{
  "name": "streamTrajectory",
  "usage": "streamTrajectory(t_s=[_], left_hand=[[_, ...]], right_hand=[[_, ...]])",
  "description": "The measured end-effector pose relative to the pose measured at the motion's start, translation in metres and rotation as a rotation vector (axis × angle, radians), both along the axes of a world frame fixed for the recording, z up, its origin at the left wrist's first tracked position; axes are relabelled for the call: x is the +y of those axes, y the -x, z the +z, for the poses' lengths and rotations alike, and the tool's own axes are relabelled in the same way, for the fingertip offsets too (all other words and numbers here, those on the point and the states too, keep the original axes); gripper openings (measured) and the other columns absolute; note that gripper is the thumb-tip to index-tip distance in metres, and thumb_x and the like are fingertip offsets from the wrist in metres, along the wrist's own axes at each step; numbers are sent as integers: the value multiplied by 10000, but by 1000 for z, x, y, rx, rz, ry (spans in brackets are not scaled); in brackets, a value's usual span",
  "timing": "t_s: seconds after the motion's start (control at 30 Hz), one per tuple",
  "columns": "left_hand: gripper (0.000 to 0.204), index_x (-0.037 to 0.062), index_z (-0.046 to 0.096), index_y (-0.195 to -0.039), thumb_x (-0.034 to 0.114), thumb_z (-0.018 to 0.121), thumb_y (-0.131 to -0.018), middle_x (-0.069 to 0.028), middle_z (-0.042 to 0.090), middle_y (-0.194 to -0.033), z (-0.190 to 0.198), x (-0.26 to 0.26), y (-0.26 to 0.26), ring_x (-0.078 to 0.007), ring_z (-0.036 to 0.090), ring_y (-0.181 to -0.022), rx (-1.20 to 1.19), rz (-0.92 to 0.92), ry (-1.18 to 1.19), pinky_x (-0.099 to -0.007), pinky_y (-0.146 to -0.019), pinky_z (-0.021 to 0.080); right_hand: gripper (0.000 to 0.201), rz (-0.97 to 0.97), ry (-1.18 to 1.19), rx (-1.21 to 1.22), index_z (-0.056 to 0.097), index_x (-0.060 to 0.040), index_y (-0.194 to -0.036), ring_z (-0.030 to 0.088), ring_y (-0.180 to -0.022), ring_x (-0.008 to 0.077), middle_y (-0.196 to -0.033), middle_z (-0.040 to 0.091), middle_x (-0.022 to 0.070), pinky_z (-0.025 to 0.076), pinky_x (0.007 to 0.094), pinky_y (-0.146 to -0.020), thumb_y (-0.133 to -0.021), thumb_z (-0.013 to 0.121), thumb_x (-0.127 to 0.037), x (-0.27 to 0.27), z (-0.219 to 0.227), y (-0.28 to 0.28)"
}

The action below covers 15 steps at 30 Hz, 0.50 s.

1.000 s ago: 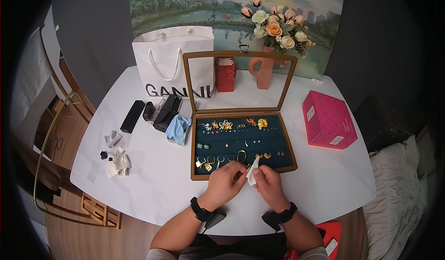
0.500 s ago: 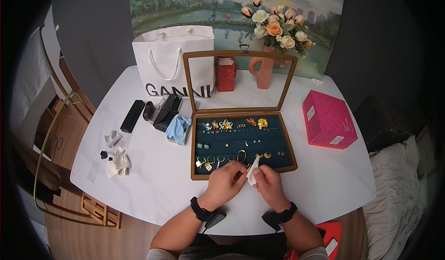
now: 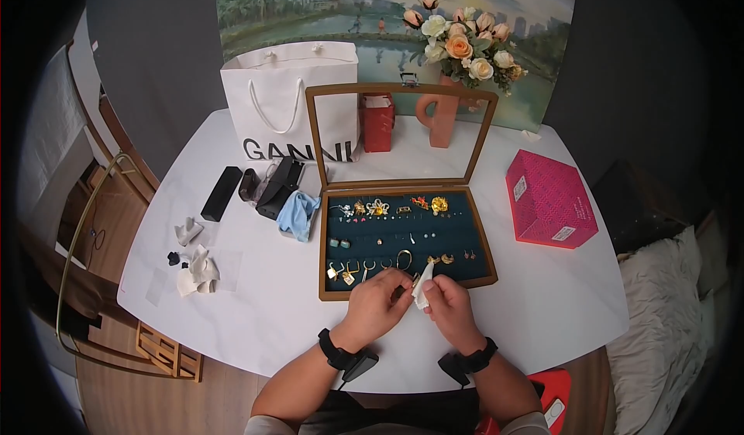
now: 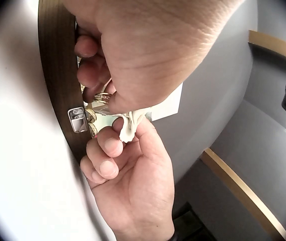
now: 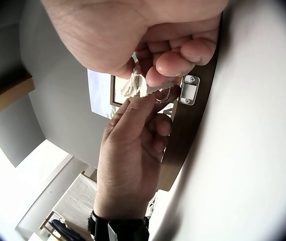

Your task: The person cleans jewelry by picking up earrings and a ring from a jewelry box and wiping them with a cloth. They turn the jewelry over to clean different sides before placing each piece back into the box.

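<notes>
Over the front edge of a wooden jewellery case [image 3: 325,284], my left hand [image 3: 376,307] pinches a small gold ring [image 4: 102,98] between thumb and fingers; its outer face looks studded. Close against it on the right, my right hand [image 3: 453,311] pinches a crumpled white cloth [image 3: 422,288], whose end reaches the ring in the right wrist view. The glass lid [image 3: 407,182] of the case stands raised. Inside, on dark green lining [image 3: 457,233], sit rows of earrings and brooches, among them a yellow brooch [image 3: 439,205] and a gold hoop [image 3: 404,260].
Left of the case lie a blue cloth [image 3: 298,216], a black case [image 3: 280,191], a long black box [image 3: 222,194] and crumpled off-white cloth [image 3: 200,272]. A white paper bag [image 3: 291,102], red box [image 3: 378,129] and flower vase [image 3: 443,117] stand behind. A pink box [image 3: 550,199] is right.
</notes>
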<state>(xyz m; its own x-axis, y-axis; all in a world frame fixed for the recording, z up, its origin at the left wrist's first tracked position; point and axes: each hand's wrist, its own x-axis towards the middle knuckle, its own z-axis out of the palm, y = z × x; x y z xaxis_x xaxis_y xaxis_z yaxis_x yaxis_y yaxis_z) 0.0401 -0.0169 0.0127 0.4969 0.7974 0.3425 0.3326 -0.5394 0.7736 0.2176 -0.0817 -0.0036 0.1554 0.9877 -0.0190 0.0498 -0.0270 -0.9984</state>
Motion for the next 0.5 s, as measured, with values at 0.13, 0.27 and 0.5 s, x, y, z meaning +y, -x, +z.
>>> streamTrajectory(t_s=[0.13,0.27,0.5], left_hand=[[115,42,672,-985,99,729,-903,-74,716,-998,-1,0,0,-214,669,-664,5,1,7,-319,-603,521],[116,43,669,-986,97,729,-904,-72,717,-999,0,0,0,-216,671,-666,-1,1,5,-317,-602,521],[114,44,669,-986,95,728,-904,-73,717,-1010,0,0,1,-217,672,-670,5,-1,11,-318,-606,522]], right_hand=[[255,0,-5,5,624,-15,-935,557,-689,42,-775,614,-9,460,225,-621,-1079,582,-221,0,0,0],[273,-2,-67,-11,595,-64,-905,524,-627,18,-739,585,-31,418,191,-547,-1089,566,-263,2,-3,2],[271,1,-56,-14,592,-65,-899,524,-619,24,-735,583,-26,421,194,-546,-1089,561,-256,1,0,2]])
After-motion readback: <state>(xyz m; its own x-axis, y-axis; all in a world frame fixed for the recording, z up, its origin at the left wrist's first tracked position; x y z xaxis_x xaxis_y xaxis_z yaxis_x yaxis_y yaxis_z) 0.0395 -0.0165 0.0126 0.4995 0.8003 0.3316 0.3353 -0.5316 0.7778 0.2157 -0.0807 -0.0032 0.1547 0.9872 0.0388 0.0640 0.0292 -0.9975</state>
